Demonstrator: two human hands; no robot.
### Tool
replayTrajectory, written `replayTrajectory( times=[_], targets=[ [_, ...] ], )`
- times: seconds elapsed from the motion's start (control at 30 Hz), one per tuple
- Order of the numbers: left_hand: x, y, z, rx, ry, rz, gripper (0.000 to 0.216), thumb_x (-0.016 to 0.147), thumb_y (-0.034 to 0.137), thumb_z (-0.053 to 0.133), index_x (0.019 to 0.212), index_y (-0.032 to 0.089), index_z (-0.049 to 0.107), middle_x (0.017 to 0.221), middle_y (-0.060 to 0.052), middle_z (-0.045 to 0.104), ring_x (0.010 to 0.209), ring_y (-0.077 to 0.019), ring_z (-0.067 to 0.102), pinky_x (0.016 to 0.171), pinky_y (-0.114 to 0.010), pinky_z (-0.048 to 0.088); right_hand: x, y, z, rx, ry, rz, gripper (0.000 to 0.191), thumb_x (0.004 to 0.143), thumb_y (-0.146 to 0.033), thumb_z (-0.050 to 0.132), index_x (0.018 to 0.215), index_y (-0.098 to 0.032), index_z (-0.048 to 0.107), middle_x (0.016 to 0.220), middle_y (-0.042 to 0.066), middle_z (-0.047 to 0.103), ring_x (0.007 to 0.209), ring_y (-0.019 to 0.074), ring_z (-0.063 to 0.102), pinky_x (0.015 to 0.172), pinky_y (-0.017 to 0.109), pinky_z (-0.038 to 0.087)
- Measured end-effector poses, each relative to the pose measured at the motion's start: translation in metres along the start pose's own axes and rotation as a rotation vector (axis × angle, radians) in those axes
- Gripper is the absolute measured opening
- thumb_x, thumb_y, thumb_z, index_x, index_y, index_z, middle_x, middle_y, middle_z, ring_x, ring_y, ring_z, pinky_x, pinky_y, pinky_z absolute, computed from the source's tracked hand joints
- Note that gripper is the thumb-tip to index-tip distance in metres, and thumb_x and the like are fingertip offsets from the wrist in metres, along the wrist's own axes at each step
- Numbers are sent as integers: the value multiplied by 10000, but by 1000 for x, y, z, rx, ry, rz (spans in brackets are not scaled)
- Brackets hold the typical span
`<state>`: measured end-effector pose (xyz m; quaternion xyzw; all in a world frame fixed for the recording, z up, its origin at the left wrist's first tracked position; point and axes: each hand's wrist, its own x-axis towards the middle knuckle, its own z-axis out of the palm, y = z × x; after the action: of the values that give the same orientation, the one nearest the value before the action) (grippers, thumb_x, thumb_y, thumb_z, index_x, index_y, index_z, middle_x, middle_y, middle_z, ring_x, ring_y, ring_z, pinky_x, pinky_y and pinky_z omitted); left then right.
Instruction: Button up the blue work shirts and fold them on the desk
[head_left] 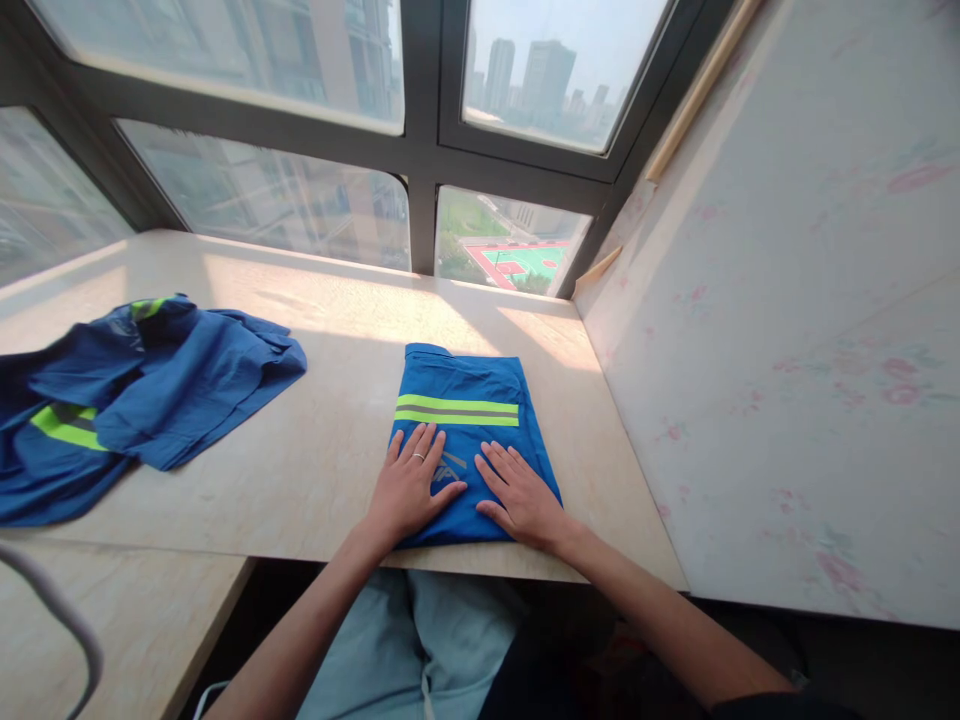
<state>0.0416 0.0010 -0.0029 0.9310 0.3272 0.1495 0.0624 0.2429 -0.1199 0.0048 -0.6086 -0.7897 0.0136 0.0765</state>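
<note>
Head view: one grey logo (448, 471), perhaps lettered but unreadable, marks the one folded blue garment (465, 440) on the pale counter (330, 470). My left hand (411, 485) and right hand (523, 497) lie flat on it, grasping nothing; one crumpled blue garment (180, 375) lies to the left.

A slim silvery ring (418, 456) circled one finger of the left hand (411, 492). A dark sleeve (784, 706) covered the right upper arm. Below the counter's (337, 440) near edge, pale blue-green trousers (457, 625) showed creases and a whitish cord (427, 690).
</note>
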Motion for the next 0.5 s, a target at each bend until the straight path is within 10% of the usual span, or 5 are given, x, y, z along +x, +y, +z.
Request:
replayTrajectory(
  times=[0.5],
  targets=[
    [-38,3,2,-172,135,-235,694,912,548,494,1444,105,434,1544,-200,356,1432,-331,336,1135,-529,345,-29,7,-1,85,25,-25,596,1002,-444,424,1519,-160,335,1571,139,312,1474,276,248,1177,534,295]
  ],
)
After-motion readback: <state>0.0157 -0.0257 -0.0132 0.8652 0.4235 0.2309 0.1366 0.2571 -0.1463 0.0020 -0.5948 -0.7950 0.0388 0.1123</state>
